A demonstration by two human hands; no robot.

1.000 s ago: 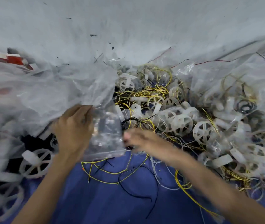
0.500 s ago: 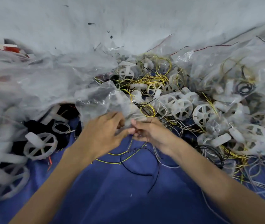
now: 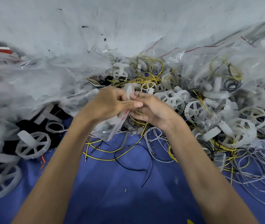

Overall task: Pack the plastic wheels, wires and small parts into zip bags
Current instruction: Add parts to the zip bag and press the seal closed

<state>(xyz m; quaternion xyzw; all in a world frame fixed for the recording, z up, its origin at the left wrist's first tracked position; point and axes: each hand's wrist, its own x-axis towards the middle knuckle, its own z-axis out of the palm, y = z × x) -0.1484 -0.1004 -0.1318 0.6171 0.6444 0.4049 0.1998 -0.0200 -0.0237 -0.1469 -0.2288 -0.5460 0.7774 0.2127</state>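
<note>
- Near the middle of the blue worktop (image 3: 128,196), a little toward its far edge, we see both hands meet over a clear zip bag (image 3: 112,129).
- Our left hand (image 3: 110,105) has its fingers curled and its thumb stretched toward the other hand, pinching the bag's upper edge.
- Our right hand (image 3: 154,109) curls its fingers onto that same edge, its fingertips touching the left hand's.
- The bag hangs crumpled below the left palm, a red strip showing along it. We cannot make out its contents.
- A heap of plastic wheels (image 3: 193,110) lies just right of the hands, tangled with wire.
- Loose yellow wires (image 3: 105,150) and a black wire (image 3: 135,168) lie nearer the front edge.
- By the left edge, a lone wheel (image 3: 33,145) sits partly under blurred plastic sheeting (image 3: 39,81).
- Filled bags (image 3: 225,75) toward the far right corner look hazy.
</note>
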